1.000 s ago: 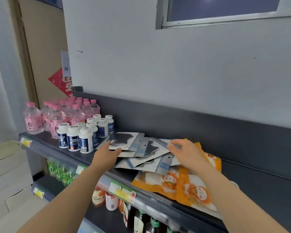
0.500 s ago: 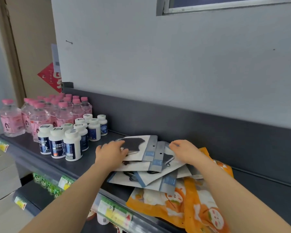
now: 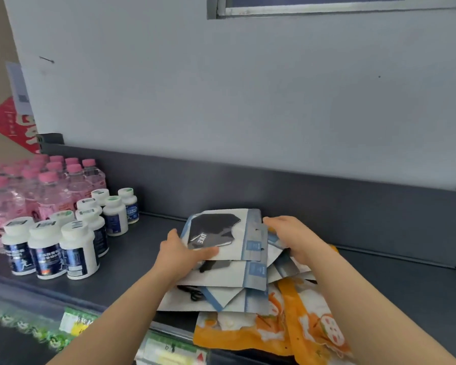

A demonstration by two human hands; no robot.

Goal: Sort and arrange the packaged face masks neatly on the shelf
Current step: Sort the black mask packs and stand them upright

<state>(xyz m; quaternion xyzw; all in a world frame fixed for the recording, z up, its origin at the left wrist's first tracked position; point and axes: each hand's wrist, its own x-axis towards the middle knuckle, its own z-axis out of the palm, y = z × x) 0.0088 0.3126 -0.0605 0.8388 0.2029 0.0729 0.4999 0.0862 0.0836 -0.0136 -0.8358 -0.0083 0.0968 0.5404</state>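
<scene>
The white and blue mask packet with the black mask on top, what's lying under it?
Under the top mask packet lie more white-and-blue mask packets, fanned out, over orange snack bags. Their middles are covered.

The lower mask packets (image 3: pixel 216 299) are largely covered by the top mask packet (image 3: pixel 221 233) and the left hand (image 3: pixel 181 255); their count cannot be determined. The orange pouches (image 3: pixel 295 327) at lower centre are partly hidden under the packets and the right forearm (image 3: pixel 366 306). The right hand (image 3: pixel 291 237) hides the packet edges beneath it. Label text on the white supplement bottles (image 3: pixel 77 252) at left is too small to read. The pink-capped water bottles (image 3: pixel 50 185) are blurred and cut off by the left frame edge. Goods on the lower shelf (image 3: pixel 37 335) are blurred and cut off by the bottom edge. The window frame (image 3: pixel 327 10) is cut off at the top.
</scene>
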